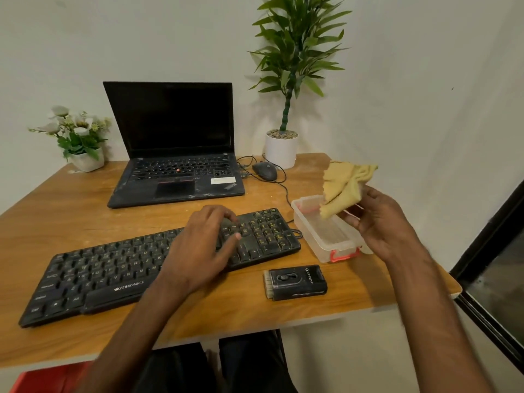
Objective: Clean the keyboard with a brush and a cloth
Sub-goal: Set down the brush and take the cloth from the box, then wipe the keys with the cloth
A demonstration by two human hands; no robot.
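Head view: wiping step looks about to begin, right hand point(380, 222) pinches the yellow cloth point(344, 188) in its grip over the clear box point(320, 236), left hand point(204, 251) rests loose-fingered, holding nothing, on the keyboard point(113, 270) left of that grip; next, likely lower cloth onto keys.
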